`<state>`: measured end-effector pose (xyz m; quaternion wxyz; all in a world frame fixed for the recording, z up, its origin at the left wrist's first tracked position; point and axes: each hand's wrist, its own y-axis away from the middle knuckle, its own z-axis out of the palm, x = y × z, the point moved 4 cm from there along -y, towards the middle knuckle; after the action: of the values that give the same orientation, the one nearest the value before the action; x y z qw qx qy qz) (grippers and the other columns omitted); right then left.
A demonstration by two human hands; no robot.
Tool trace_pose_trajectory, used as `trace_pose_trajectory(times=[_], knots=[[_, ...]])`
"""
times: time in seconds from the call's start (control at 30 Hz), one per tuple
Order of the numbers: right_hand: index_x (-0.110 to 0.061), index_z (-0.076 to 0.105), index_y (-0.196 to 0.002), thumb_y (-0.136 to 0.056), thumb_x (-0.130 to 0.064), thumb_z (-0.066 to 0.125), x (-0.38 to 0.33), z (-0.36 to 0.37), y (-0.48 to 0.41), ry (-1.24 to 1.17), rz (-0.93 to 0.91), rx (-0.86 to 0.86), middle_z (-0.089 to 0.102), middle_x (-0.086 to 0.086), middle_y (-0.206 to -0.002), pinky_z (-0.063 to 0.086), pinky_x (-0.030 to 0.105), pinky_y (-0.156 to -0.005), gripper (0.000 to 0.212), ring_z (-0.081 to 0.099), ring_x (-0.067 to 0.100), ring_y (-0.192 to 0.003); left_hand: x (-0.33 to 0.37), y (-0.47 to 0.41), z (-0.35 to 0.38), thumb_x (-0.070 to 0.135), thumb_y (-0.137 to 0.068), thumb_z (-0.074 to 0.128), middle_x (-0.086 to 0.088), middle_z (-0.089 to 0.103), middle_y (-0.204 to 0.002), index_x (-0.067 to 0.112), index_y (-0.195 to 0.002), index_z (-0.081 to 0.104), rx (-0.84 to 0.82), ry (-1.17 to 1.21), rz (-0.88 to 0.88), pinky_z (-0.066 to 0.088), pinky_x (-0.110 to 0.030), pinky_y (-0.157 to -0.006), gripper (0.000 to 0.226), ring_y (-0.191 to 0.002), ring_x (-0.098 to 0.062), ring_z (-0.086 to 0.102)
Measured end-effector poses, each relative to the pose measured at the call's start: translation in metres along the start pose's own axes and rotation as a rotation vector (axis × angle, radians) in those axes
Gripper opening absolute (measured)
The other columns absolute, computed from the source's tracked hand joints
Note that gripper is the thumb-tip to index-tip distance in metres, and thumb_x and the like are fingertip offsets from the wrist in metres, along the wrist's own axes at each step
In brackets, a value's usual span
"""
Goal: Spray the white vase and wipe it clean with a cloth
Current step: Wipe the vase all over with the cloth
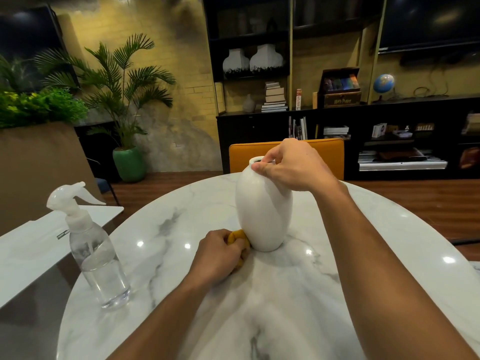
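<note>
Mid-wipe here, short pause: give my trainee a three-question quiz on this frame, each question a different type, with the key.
1. True or false: the spray bottle is in the left hand.
2. Where does the yellow cloth meet the white vase? A. at the rim B. at the lower side, near the base C. nowhere
3. Fill in: the right hand grips the vase at its ____.
Key: 1. False; it stands on the table, with no hand on it. 2. B. 3. rim.
</note>
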<state>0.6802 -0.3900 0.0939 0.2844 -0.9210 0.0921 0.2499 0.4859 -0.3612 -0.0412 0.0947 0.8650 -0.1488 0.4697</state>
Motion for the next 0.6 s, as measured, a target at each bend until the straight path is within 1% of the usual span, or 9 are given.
trace_pose_trajectory(times=[0.03,0.13,0.2,0.27,0.33,0.4,0.47,0.53,0.6], knots=[[-0.031,0.080,-0.100,-0.084,-0.065,0.065,-0.002,0.001,0.000,0.018,0.011,0.028,0.071,-0.008,-0.102,0.044,0.021,-0.059,0.039,0.060,0.011,-0.087,0.001,0.002,0.000,0.025,-0.091,0.064,-0.002,0.077,-0.071,0.011,-0.086,0.073,-0.013,0.034,-0.002,0.061,-0.032,-0.064,0.018,-0.059,-0.016,0.069],[-0.029,0.080,-0.097,-0.083,-0.067,0.066,-0.009,0.003,0.002,0.084,0.048,0.114,0.065,-0.011,-0.089,0.035,0.020,-0.050,0.043,0.051,0.006,-0.066,0.005,0.009,0.004,0.022,-0.093,0.066,-0.005,0.079,-0.075,0.009,-0.094,0.067,-0.077,0.144,-0.007,0.062,-0.040,-0.084,0.013,-0.072,-0.023,0.077],[-0.028,0.080,-0.096,-0.082,-0.068,0.065,-0.014,0.005,0.004,0.121,0.052,0.145,0.060,-0.012,-0.086,0.032,0.020,-0.049,0.045,0.047,0.005,-0.062,0.009,0.015,0.005,0.017,-0.093,0.066,-0.009,0.079,-0.077,0.006,-0.095,0.065,-0.117,0.176,-0.004,0.061,-0.039,-0.083,0.012,-0.075,-0.025,0.077],[-0.029,0.079,-0.097,-0.082,-0.070,0.063,-0.013,0.003,0.004,0.098,0.033,0.122,0.061,-0.012,-0.089,0.037,0.020,-0.053,0.046,0.054,0.008,-0.072,0.010,0.015,0.002,0.018,-0.092,0.065,-0.007,0.080,-0.079,0.003,-0.102,0.064,-0.131,0.161,0.002,0.062,-0.039,-0.083,0.018,-0.075,-0.025,0.077],[-0.031,0.078,-0.105,-0.084,-0.068,0.061,-0.007,-0.002,0.002,0.006,-0.005,0.047,0.065,-0.010,-0.098,0.050,0.025,-0.066,0.045,0.059,0.010,-0.089,0.011,0.014,-0.002,0.022,-0.089,0.066,-0.007,0.080,-0.079,0.002,-0.105,0.063,-0.126,0.161,0.008,0.061,-0.046,-0.087,0.025,-0.075,-0.027,0.077],[-0.031,0.075,-0.115,-0.090,-0.061,0.060,-0.001,-0.004,0.001,-0.037,-0.046,-0.057,0.068,-0.008,-0.113,0.050,0.028,-0.076,0.041,0.060,0.012,-0.102,0.011,0.014,-0.003,0.026,-0.089,0.068,-0.005,0.080,-0.078,0.006,-0.102,0.064,-0.091,0.153,0.002,0.061,-0.046,-0.087,0.024,-0.075,-0.025,0.077],[-0.031,0.074,-0.117,-0.094,-0.053,0.060,0.003,0.000,0.001,-0.044,-0.065,-0.111,0.066,-0.007,-0.125,0.044,0.024,-0.075,0.034,0.056,0.011,-0.106,0.012,0.017,0.000,0.025,-0.091,0.070,-0.003,0.079,-0.074,0.008,-0.095,0.067,-0.067,0.135,0.002,0.063,-0.040,-0.082,0.018,-0.073,-0.020,0.077],[-0.031,0.074,-0.113,-0.096,-0.048,0.060,0.004,0.003,0.002,-0.070,-0.064,-0.099,0.065,-0.006,-0.126,0.041,0.022,-0.072,0.028,0.054,0.011,-0.105,0.013,0.018,0.004,0.022,-0.093,0.069,-0.004,0.078,-0.070,0.010,-0.086,0.070,-0.064,0.144,0.008,0.062,-0.034,-0.073,0.014,-0.068,-0.018,0.076],[-0.030,0.075,-0.112,-0.097,-0.046,0.061,0.004,0.005,0.002,-0.100,-0.060,-0.074,0.067,-0.005,-0.123,0.042,0.021,-0.070,0.026,0.057,0.012,-0.104,0.016,0.021,0.007,0.019,-0.094,0.069,-0.004,0.078,-0.070,0.016,-0.071,0.075,-0.080,0.162,0.002,0.059,-0.027,-0.067,0.024,-0.064,-0.015,0.074]])
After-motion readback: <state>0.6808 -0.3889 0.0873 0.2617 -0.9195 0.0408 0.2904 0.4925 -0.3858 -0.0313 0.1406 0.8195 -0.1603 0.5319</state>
